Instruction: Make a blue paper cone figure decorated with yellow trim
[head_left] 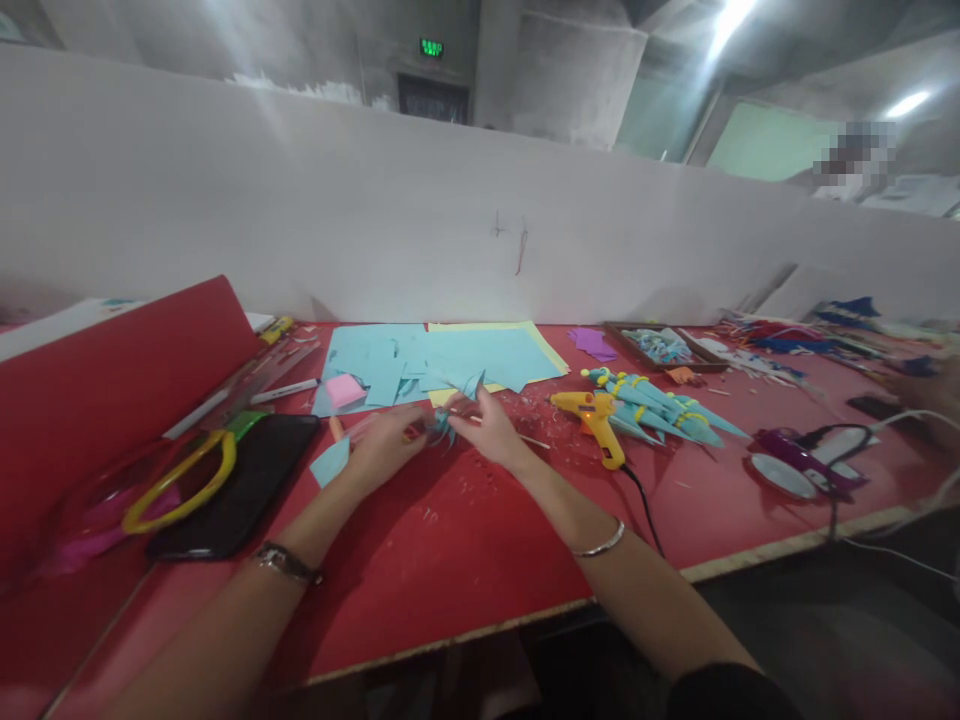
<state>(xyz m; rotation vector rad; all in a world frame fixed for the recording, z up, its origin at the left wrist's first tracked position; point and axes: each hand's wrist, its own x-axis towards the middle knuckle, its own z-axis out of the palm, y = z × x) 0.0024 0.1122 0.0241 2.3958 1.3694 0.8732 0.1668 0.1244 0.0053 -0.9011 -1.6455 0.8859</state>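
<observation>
My left hand (390,442) is closed, its fingertips at a small, curled light blue paper piece (442,428). From the other side my right hand (491,428) pinches the same piece, thumb raised. Fine detail there is blurred. A thin stick (534,441) juts out just right of my right hand. Behind both hands lie light blue paper sheets (480,355) over a yellow sheet (553,355). A light blue paper scrap (331,462) rests beside my left hand. To the right, a yellow glue gun (598,425) lies against finished-looking blue paper cones with yellow trim (660,405).
On the left are a black phone (240,490), yellow-handled scissors (184,482) and a red board (112,400). A pink note pad (344,390) lies on the sheets. Farther right stand a scrap tray (664,347) and a purple device (810,460) with cables. A white partition (375,220) rises behind.
</observation>
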